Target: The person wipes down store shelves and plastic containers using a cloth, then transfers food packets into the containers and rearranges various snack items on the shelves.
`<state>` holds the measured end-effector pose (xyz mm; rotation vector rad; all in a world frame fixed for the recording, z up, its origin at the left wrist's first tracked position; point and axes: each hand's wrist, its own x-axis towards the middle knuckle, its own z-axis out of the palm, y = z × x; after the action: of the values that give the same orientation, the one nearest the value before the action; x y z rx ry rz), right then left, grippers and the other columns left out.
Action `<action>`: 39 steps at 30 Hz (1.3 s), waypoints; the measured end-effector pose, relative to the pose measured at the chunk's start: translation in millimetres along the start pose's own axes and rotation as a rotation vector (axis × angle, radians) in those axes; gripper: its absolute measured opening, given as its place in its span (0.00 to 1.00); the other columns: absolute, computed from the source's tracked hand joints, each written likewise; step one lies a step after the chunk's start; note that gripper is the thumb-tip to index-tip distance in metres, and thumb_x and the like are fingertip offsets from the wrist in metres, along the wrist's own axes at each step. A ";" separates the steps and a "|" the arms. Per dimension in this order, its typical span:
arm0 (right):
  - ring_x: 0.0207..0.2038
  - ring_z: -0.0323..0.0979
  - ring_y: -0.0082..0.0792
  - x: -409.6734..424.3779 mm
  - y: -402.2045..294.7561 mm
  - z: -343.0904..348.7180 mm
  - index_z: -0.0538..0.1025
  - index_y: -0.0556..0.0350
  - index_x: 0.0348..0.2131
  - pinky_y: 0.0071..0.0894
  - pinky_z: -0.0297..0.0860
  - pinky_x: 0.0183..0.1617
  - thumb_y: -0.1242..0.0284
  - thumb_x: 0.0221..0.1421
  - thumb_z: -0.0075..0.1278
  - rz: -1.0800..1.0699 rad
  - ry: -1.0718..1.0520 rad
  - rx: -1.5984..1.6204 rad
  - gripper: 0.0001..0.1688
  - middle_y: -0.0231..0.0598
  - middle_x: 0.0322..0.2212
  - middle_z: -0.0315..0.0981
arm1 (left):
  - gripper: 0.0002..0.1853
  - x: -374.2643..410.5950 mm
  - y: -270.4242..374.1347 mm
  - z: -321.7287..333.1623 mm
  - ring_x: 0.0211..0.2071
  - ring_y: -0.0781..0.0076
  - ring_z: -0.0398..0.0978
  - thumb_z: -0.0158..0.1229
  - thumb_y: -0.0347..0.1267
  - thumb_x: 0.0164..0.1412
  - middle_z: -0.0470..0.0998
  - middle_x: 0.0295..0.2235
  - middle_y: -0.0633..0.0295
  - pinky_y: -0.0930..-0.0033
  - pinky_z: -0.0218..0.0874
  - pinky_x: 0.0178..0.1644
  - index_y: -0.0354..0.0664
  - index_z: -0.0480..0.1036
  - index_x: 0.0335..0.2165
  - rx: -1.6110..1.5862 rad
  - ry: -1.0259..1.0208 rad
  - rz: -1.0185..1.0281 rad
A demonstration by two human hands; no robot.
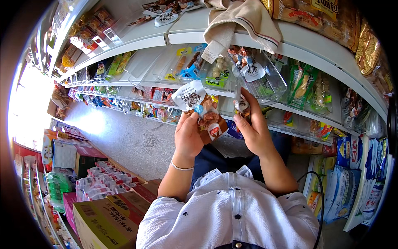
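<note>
My left hand (187,137) grips a brown-and-white snack packet (207,119) by its side, its printed face turned up. A similar, smaller-looking packet (243,107), seen nearly edge-on, is pinched between the thumb and fingers of my right hand (256,127). Both hands are in front of the shelf edges, above my lap. Just beyond my right hand, a clear plastic bin (270,79) sits tilted on the shelf, with more packets of like design (250,70) in it. Left of that bin are packs of round skewered snacks (219,70).
A beige towel (242,25) hangs over the upper shelf's edge (189,38). Loose packets (166,18) lie on that shelf. Green snack packs (301,84) hang to the right. Cardboard cartons (107,218) and shrink-wrapped bottles (104,182) stand at lower left. A black cable (321,199) runs beside my right side.
</note>
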<state>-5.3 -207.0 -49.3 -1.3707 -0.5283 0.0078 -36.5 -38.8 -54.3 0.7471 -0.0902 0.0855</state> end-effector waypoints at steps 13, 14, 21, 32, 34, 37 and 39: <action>0.31 0.64 0.25 -5.7 1.6 -10.9 0.63 0.58 0.40 0.23 0.63 0.36 0.76 0.43 0.58 0.032 -0.064 -0.213 0.25 0.35 0.30 0.66 | 0.10 -13.9 -7.7 -13.1 0.31 0.84 0.68 0.45 0.28 0.63 0.74 0.31 0.65 0.79 0.62 0.34 0.33 0.69 0.40 0.645 -0.198 -0.311; 0.30 0.63 0.23 -7.3 2.3 -12.0 0.62 0.57 0.41 0.22 0.62 0.35 0.76 0.42 0.59 0.091 -0.105 -0.172 0.27 0.34 0.29 0.66 | 0.10 -17.2 -5.7 -15.5 0.31 0.84 0.68 0.45 0.28 0.63 0.74 0.31 0.65 0.79 0.62 0.34 0.33 0.69 0.40 0.651 -0.213 -0.382; 0.31 0.67 0.18 -4.0 19.1 -4.3 0.60 0.58 0.47 0.19 0.65 0.35 0.78 0.46 0.57 0.213 -0.012 0.148 0.30 0.35 0.32 0.71 | 0.22 -10.7 5.4 -49.7 0.34 0.74 0.73 0.43 0.41 0.63 0.75 0.33 0.56 0.71 0.65 0.40 0.30 0.67 0.42 0.594 -0.367 -0.484; 0.40 0.66 0.21 1.0 30.9 19.7 0.60 0.62 0.48 0.22 0.63 0.45 0.77 0.50 0.55 0.061 0.325 0.377 0.28 0.36 0.40 0.67 | 0.49 -57.9 -36.7 -33.8 0.58 0.55 0.55 0.60 0.52 0.47 0.44 0.61 0.56 0.54 0.56 0.56 0.53 0.42 0.61 -0.090 -0.203 0.076; 0.40 0.66 0.21 1.6 31.9 23.8 0.60 0.61 0.47 0.22 0.63 0.46 0.77 0.50 0.55 0.081 0.318 0.393 0.27 0.35 0.39 0.66 | 0.30 -53.3 -33.6 -38.1 0.57 0.55 0.57 0.45 0.34 0.63 0.46 0.61 0.52 0.53 0.57 0.55 0.49 0.45 0.60 -0.087 -0.144 0.096; 0.41 0.66 0.22 -1.7 33.9 31.6 0.64 0.55 0.43 0.26 0.65 0.45 0.76 0.51 0.53 0.134 0.353 0.504 0.20 0.31 0.37 0.67 | 0.27 -49.4 -32.2 -43.0 0.56 0.54 0.59 0.40 0.31 0.64 0.50 0.59 0.48 0.52 0.57 0.55 0.46 0.46 0.60 -0.043 0.021 0.307; 0.42 0.67 0.24 -6.1 33.3 34.6 0.66 0.49 0.43 0.31 0.66 0.45 0.76 0.52 0.52 0.257 0.348 0.674 0.17 0.30 0.38 0.68 | 0.26 -40.1 -40.8 -44.3 0.55 0.57 0.59 0.39 0.35 0.65 0.55 0.56 0.48 0.56 0.57 0.56 0.44 0.47 0.59 0.370 0.111 0.612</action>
<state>-13.3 -169.6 -78.9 -0.7443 -0.0350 0.1419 -69.5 -40.3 -118.7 1.0622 -0.1981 0.7419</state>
